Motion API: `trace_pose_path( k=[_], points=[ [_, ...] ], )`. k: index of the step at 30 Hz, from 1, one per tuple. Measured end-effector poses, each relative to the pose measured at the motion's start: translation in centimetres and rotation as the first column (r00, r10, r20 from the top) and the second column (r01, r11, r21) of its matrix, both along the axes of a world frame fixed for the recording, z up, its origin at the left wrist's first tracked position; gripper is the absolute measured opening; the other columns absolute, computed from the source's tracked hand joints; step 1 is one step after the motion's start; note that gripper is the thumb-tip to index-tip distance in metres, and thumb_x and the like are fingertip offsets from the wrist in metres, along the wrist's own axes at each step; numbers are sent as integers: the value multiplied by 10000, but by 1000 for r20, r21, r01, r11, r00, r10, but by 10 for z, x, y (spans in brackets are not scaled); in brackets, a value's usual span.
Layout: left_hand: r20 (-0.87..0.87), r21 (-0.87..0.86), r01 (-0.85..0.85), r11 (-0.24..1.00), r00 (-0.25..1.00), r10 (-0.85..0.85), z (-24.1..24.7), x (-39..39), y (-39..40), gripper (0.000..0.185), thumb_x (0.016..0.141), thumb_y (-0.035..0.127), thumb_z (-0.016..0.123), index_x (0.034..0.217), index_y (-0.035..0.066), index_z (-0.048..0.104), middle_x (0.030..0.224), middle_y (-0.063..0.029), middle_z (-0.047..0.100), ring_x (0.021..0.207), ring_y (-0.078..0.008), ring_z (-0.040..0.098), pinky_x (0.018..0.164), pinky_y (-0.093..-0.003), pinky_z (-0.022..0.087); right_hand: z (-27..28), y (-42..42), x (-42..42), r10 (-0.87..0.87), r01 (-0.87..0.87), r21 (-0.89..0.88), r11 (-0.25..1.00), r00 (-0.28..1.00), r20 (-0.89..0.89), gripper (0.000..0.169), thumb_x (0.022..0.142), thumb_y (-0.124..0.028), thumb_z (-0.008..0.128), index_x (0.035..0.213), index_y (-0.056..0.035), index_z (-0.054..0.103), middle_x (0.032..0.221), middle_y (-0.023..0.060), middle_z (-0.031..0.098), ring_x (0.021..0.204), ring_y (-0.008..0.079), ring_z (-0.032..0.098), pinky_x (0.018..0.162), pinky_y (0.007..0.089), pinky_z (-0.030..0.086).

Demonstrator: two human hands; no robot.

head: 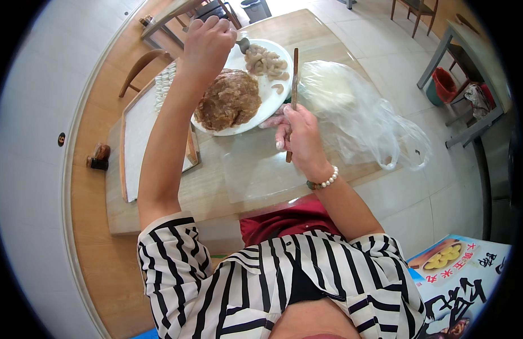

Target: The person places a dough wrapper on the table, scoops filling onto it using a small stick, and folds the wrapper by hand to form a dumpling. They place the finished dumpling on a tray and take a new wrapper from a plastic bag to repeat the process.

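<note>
My left hand [207, 46] is closed round the handle of a metal spoon [243, 45], whose bowl touches the edge of a heap of peeled shrimp [265, 62]. The shrimp lie on a white oval plate [273, 95] beside a large mound of minced meat [228, 99]. My right hand [301, 131], its fingertips dusted white, holds a thin wooden stick [295, 76] upright at the plate's right edge. A bracelet of beads is on that wrist. Right of the stick lies a clear plastic bag [355, 110] with a pale mass inside, probably dough.
A wood-rimmed tray [136, 156] with a white lining bears rows of small white folded pieces [162, 87], partly behind my left arm. Small jars [99, 156] stand left of the table [210, 186]. Chairs, a bin [255, 10], a red-lined bucket [441, 87] and another table are farther off.
</note>
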State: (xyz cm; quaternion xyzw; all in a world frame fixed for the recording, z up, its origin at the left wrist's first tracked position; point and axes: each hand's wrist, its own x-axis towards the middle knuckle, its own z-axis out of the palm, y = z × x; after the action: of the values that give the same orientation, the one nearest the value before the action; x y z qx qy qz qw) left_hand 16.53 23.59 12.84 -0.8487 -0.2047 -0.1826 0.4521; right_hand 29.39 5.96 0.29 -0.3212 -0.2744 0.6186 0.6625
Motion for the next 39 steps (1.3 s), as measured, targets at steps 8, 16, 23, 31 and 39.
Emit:
trace_pose_path(
  k=[8,16,23,31,39],
  points=[
    [-28,-118,-108,987,994,105,23,-4,-52,34,698,88,632,703,111,657,823,-3,636,869,-173,598,740,-333,449,-5,2,3,-27,27,11,1000,1000,7,247,985,-205,379,1012,11,496,811,160,668,436,83,501,379,203,351],
    [23,-178,-153,972,987,159,8,2,-46,55,699,58,629,698,99,666,816,-17,642,880,-196,608,732,-357,468,-2,1,1,8,-8,18,1000,1000,18,251,991,-208,369,1028,9,489,824,160,668,438,83,498,381,203,351],
    [78,-374,-93,923,988,131,17,-7,-99,89,778,76,591,745,92,672,796,-10,642,817,-212,627,692,-365,496,-6,3,4,-44,44,3,999,999,12,244,987,-204,366,999,2,496,810,151,669,430,87,496,380,212,350],
    [130,-321,-183,929,963,235,-2,6,-71,103,780,54,574,763,86,669,792,-26,636,846,-228,626,686,-373,504,-4,2,1,-30,29,14,999,998,47,245,977,-206,373,981,7,493,811,159,671,430,92,499,376,215,340],
    [59,-292,-202,935,972,229,3,3,-88,102,724,24,582,735,87,661,789,-23,637,825,-216,612,684,-361,476,-4,2,1,-37,37,-12,999,999,26,247,980,-213,375,985,8,484,819,170,671,432,92,497,375,213,343]
  ],
)
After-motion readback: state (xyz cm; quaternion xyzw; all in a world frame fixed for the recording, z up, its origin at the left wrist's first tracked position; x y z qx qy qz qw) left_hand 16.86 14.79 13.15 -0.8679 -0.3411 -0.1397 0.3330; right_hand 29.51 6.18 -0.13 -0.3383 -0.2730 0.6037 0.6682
